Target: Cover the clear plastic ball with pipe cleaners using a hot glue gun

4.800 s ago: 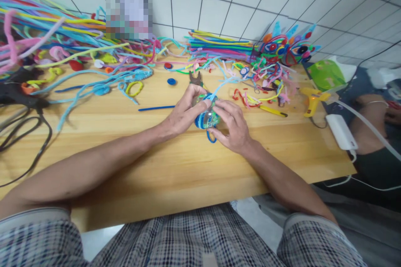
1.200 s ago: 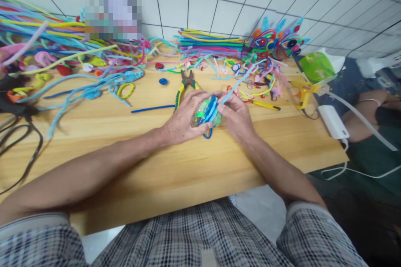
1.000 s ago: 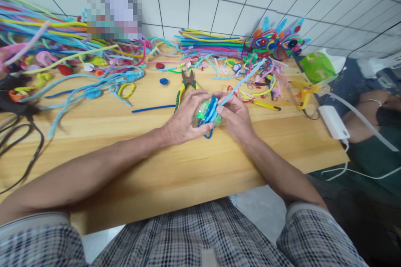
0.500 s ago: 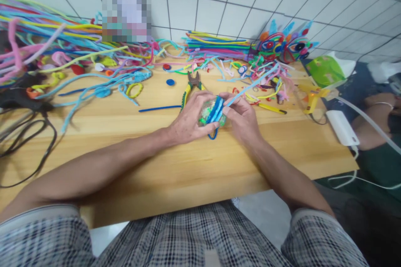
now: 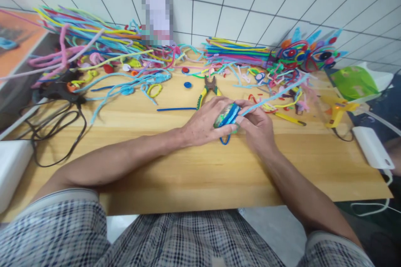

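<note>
My left hand [image 5: 203, 122] is closed around a small rounded bundle [image 5: 231, 115], greenish and wrapped in bands of dark and light blue pipe cleaner. Against the bundle's right side, my right hand [image 5: 258, 127] pinches a light blue pipe cleaner [image 5: 282, 93], whose long free end points up to the right. A dark blue loop [image 5: 224, 139] hangs below the bundle. Just behind my left hand lie pliers [image 5: 211, 85] with green and yellow handles. A straight dark blue pipe cleaner [image 5: 175, 109] rests on the wood beside them. My fingers hide part of the bundle.
Pipe cleaners [image 5: 94, 29] heap at the back left, with a neat bundle of more [image 5: 238, 53] at the back middle. Colourful masks [image 5: 307, 54] lean at the wall. A yellow glue gun [image 5: 337, 110], a yellow cutter [image 5: 290, 118] and a white power bank [image 5: 372, 148] lie right; black cable [image 5: 59, 127] coils left.
My view has turned left, so the table and both hands appear farther right. Both hands keep hold of the bundle and the light blue pipe cleaner, with little visible difference in grip.
</note>
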`<action>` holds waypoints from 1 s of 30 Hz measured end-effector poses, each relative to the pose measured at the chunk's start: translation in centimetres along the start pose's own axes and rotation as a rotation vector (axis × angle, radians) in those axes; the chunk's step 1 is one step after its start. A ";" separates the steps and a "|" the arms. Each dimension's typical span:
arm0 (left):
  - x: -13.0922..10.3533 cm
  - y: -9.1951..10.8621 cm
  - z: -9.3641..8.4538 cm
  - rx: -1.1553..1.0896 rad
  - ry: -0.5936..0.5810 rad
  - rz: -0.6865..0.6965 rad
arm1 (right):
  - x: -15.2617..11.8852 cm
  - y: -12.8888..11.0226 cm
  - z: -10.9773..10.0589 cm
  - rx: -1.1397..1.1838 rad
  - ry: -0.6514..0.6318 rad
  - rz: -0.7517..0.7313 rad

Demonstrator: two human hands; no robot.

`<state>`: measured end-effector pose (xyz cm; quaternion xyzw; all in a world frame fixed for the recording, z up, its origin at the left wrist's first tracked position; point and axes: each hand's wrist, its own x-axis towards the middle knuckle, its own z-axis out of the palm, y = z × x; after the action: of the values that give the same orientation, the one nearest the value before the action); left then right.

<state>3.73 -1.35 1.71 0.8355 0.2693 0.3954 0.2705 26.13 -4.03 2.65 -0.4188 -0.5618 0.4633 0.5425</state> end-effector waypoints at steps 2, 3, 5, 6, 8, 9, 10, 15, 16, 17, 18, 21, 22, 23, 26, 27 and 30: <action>0.0 -0.1 0.1 -0.025 0.021 0.019 | 0.0 -0.2 0.0 -0.006 0.011 -0.013; -0.1 -0.3 0.3 -0.033 0.038 0.029 | 0.0 -0.3 -0.1 -0.009 0.016 -0.020; -0.3 -0.7 0.7 -0.037 0.066 0.062 | 0.0 -0.4 -0.1 -0.015 0.024 -0.032; -0.3 -0.9 0.9 -0.034 0.078 0.083 | 0.0 -0.4 -0.1 -0.015 0.026 -0.035; -0.4 -1.2 1.3 -0.030 0.098 0.125 | 0.0 -0.4 -0.1 -0.008 0.022 -0.038; -0.5 -1.3 1.4 -0.031 0.105 0.137 | 0.0 -0.4 -0.1 -0.004 0.020 -0.038; -0.5 -1.3 1.4 -0.035 0.106 0.141 | 0.0 -0.3 -0.1 -0.003 0.016 -0.040; -0.1 -0.6 0.8 -0.059 0.050 0.057 | 0.0 -0.3 -0.2 -0.040 -0.008 -0.049; 0.0 -0.3 0.6 -0.056 0.035 0.035 | 0.0 -0.3 -0.3 -0.049 -0.010 -0.051; 0.1 -0.1 0.4 -0.053 0.019 0.016 | -0.1 -0.3 -0.3 -0.055 -0.010 -0.053; 0.2 0.0 0.2 -0.050 0.005 0.005 | -0.1 -0.3 -0.4 -0.058 -0.007 -0.056; 0.3 0.1 0.1 -0.053 -0.005 0.014 | -0.1 -0.3 -0.5 -0.062 -0.001 -0.054; 0.3 -0.1 0.2 -0.056 0.004 0.025 | -0.1 -0.3 -0.5 -0.065 -0.001 -0.056; 0.3 -0.2 0.4 -0.059 0.016 0.036 | -0.1 -0.3 -0.5 -0.067 0.000 -0.060; 0.1 -0.8 0.8 -0.057 0.040 0.059 | -0.1 -0.5 -0.6 -0.059 0.004 -0.065; 0.0 -0.9 0.9 -0.053 0.042 0.066 | -0.1 -0.5 -0.6 -0.055 0.005 -0.057; -0.2 -1.2 1.0 -0.049 0.042 0.082 | 0.0 -0.7 -0.4 -0.050 0.007 -0.031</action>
<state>4.10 -0.90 0.27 0.8304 0.2306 0.4302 0.2688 26.56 -4.14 3.27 -0.4251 -0.5777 0.4394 0.5408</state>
